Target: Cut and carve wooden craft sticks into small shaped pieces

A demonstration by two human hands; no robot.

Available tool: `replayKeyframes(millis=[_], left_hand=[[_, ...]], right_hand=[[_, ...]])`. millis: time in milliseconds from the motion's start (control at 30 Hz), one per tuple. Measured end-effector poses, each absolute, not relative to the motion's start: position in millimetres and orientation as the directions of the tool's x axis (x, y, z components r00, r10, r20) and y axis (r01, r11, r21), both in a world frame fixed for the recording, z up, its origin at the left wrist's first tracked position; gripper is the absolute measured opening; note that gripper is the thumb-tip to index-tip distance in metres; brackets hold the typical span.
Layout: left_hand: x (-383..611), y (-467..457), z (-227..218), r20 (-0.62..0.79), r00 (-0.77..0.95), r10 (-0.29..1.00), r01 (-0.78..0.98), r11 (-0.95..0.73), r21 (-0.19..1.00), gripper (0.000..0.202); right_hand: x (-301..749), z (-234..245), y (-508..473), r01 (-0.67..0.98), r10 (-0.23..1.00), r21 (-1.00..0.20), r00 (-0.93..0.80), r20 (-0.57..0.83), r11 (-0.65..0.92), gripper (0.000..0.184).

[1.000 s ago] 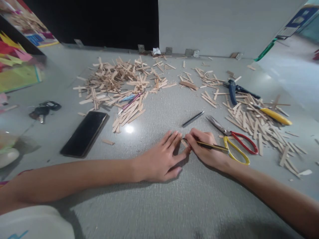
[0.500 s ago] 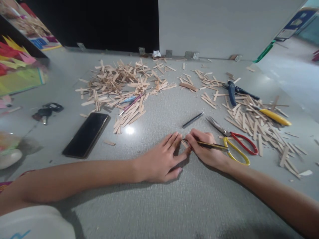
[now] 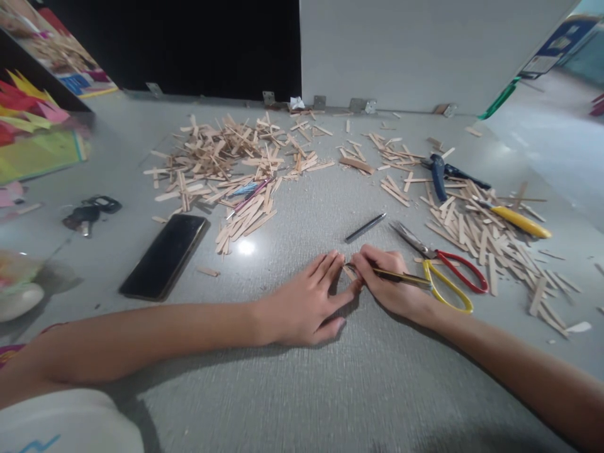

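Note:
My left hand (image 3: 309, 302) lies palm down on the grey table, fingers stretched out. Its fingertips press on or beside a small piece of wooden stick (image 3: 350, 272), mostly covered by both hands. Pinched in my right hand (image 3: 389, 280) is a slim black-and-yellow pencil (image 3: 403, 277); its dark tip meets the wood near my left fingertips. Just beyond the hands lies a dark pen (image 3: 365, 228). Scissors (image 3: 431, 255) with one red and one yellow handle rest close to my right hand, blades pointing away.
Cut wooden sticks (image 3: 226, 148) are heaped at the back left, and more (image 3: 491, 236) are scattered at right. Among those sit blue-handled pliers (image 3: 438, 176) and a yellow-handled tool (image 3: 519, 221). A phone (image 3: 165, 257) and keys (image 3: 87, 214) lie left. Upright panels (image 3: 401, 50) stand behind.
Both hands stay in nearly the same place, with the pencil tip still at the small wooden piece. The view has shifted very slightly.

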State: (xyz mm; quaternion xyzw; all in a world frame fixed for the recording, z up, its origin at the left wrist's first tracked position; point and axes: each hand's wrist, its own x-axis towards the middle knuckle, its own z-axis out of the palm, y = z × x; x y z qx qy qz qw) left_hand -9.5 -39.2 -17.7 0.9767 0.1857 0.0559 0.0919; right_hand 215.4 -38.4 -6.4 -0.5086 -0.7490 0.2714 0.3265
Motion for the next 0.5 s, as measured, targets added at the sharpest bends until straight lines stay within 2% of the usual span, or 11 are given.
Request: replayKeyframes(millis=[133,500], left_hand=[[-8.3,-39.2,-17.6,0.043,0.917,0.397,0.38,-0.901,0.209,0.081],[-5.0,-40.6,-6.4,0.009,0.909,0.417,0.411,-0.9,0.148,0.059]], right_hand=[[217.2,-12.1,-39.9,0.573,0.907,-0.705,-0.313,0.283,0.417,0.04],[218.6,-7.8,-44.8,0.576,0.865,-0.65,-0.397,0.307,0.496,0.036]])
